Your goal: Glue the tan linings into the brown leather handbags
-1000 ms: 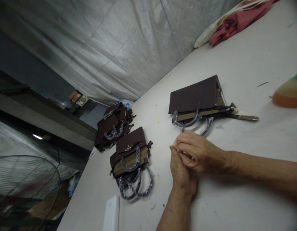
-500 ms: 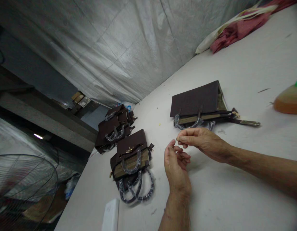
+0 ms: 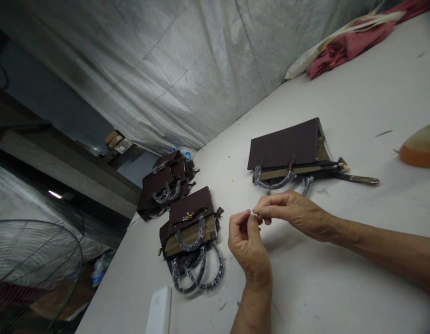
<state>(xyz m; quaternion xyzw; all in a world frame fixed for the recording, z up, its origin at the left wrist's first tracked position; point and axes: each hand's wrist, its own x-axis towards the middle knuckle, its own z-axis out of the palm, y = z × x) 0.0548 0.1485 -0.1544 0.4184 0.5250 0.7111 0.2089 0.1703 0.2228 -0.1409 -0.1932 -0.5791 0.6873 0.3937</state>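
My left hand [image 3: 247, 243] and my right hand [image 3: 291, 211] meet fingertip to fingertip above the white table [image 3: 340, 278]. Both hands pinch at the same spot; what lies between the fingers is too small to make out. Just beyond my right hand lies a dark brown handbag [image 3: 287, 148] on its side, its plastic-wrapped handles [image 3: 275, 181] toward me and a strap with a metal tip [image 3: 361, 178] trailing right. To the left of my left hand lies a small stack of similar brown handbags [image 3: 190, 222] with wrapped handles.
Another pile of brown handbags [image 3: 164, 183] sits further along the table's left edge. A white flat object [image 3: 159, 311] lies near the front edge. An orange-brown lump with a green tip [image 3: 421, 148] is at the right. Red cloth [image 3: 350, 41] lies at the far corner. A fan guard [image 3: 30, 273] stands lower left.
My hands were clasped together a second ago, then parted. Now the fingertips of both have come together in a pinch, with the left hand shifted a little left.
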